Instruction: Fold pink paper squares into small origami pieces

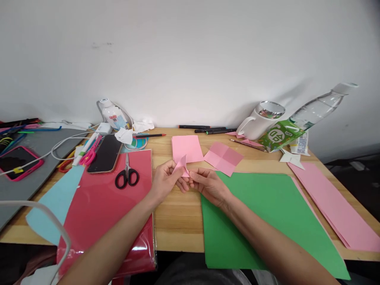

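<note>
A small folded piece of pink paper (182, 165) is held up between both hands over the bare wood in the middle of the table. My left hand (166, 179) pinches it from the left, thumb on the near face. On the other side, my right hand (209, 185) grips its lower right corner between thumb and fingers. Just behind the hands lies a stack of pink paper squares (187, 147). To its right rests a creased pink square (224, 157), opened flat with crossing fold lines.
Black-handled scissors (127, 174) lie on a red paper pack (103, 221) at left, beside a phone (105, 153). Green sheets (267, 221) cover the right front; pink strips (335, 206) lie beyond. A white mug (261, 120), green packet (280, 135) and bottle (319, 106) stand back right.
</note>
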The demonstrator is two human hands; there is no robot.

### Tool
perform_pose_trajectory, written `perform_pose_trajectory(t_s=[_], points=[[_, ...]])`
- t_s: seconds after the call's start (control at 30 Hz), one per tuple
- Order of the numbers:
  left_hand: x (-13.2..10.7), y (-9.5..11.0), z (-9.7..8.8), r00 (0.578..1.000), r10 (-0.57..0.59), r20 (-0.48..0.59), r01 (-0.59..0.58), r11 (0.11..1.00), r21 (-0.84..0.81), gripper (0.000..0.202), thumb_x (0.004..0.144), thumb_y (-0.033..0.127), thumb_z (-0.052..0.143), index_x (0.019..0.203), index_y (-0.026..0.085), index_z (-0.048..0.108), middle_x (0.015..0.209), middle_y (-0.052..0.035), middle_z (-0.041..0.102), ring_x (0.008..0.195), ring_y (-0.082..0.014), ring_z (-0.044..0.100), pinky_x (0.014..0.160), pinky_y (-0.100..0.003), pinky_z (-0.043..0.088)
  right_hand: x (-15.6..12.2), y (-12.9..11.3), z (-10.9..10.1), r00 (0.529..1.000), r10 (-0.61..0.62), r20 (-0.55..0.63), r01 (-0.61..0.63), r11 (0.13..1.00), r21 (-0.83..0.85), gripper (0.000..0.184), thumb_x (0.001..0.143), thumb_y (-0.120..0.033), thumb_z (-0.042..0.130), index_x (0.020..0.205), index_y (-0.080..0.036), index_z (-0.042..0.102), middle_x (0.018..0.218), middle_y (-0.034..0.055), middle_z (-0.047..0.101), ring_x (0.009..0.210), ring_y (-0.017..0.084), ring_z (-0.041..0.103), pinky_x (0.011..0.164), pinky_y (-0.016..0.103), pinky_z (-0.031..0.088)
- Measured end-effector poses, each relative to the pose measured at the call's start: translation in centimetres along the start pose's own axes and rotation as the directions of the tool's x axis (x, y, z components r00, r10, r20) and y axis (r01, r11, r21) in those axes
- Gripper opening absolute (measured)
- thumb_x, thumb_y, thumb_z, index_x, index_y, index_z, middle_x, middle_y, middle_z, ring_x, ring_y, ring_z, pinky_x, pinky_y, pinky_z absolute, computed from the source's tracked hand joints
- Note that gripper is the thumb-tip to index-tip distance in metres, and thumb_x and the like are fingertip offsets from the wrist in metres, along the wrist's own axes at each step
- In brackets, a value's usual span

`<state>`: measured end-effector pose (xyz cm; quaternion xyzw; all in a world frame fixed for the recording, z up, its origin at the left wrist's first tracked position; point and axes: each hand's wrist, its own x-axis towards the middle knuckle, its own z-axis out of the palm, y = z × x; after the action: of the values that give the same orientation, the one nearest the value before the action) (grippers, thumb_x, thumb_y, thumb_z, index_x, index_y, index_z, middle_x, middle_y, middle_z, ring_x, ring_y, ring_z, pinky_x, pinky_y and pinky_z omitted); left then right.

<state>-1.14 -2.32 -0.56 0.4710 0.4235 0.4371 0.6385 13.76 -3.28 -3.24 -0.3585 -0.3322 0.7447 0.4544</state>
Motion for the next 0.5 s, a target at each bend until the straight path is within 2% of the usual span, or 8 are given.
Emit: perform_pose_trajectory(t_s=[0.1, 0.23, 0.4, 0.5], points=[[0.12, -0.13, -0.17, 1.0, -0.009, -0.012, 0.009, 1.0, 0.004, 0.032, 0.072, 0.038, 0.069, 0.065, 0.017, 0.046, 0.055, -0.0011, 0.066, 0.037, -0.0146, 0.06, 0.034, -0.023, 0.047, -0.22, -0.3, 0.62, 0.995, -0.09, -0.049, 0.084, 0.991, -0.104, 0.03, 0.067, -0.042, 0.076, 0.076, -0.015, 0.067, 0.068, 0.0002, 0.063, 0.06, 0.01, 0.055, 0.059, 0.025, 0.045], [0.17, -0.42, -0.28, 0.997, -0.06, 0.048, 0.059, 0.998, 0.031, 0.034, 0.073, 0.042, 0.069, 0.067, 0.016, 0.047, 0.057, -0.0021, 0.066, 0.04, -0.0149, 0.061, 0.037, -0.024, 0.048, -0.37, -0.63, 0.97, 0.973, -0.227, -0.043, 0.21, 0.948, -0.238, 0.029, 0.067, -0.039, 0.076, 0.082, -0.017, 0.066, 0.066, -0.0004, 0.063, 0.06, 0.012, 0.056, 0.058, 0.026, 0.046], [0.21, -0.72, -0.11, 0.987, -0.104, 0.122, 0.097, 0.993, 0.065, 0.038, 0.075, 0.05, 0.065, 0.077, 0.013, 0.057, 0.068, -0.0056, 0.069, 0.055, -0.0164, 0.067, 0.052, -0.027, 0.055, -0.12, -0.43, 0.35, 0.936, -0.316, -0.156, 0.245, 0.901, -0.358, 0.03, 0.067, -0.042, 0.074, 0.078, -0.016, 0.065, 0.072, 0.0021, 0.063, 0.062, 0.013, 0.054, 0.057, 0.027, 0.045], [0.27, -0.88, -0.15, 0.989, -0.084, 0.119, 0.07, 0.991, 0.116, 0.041, 0.072, 0.052, 0.067, 0.077, 0.012, 0.062, 0.067, -0.0048, 0.068, 0.057, -0.0153, 0.066, 0.055, -0.027, 0.056, -0.03, -0.34, 0.26, 0.931, -0.332, -0.154, 0.256, 0.892, -0.373, 0.03, 0.065, -0.042, 0.074, 0.077, -0.016, 0.065, 0.074, 0.0019, 0.063, 0.063, 0.013, 0.054, 0.055, 0.026, 0.044]])
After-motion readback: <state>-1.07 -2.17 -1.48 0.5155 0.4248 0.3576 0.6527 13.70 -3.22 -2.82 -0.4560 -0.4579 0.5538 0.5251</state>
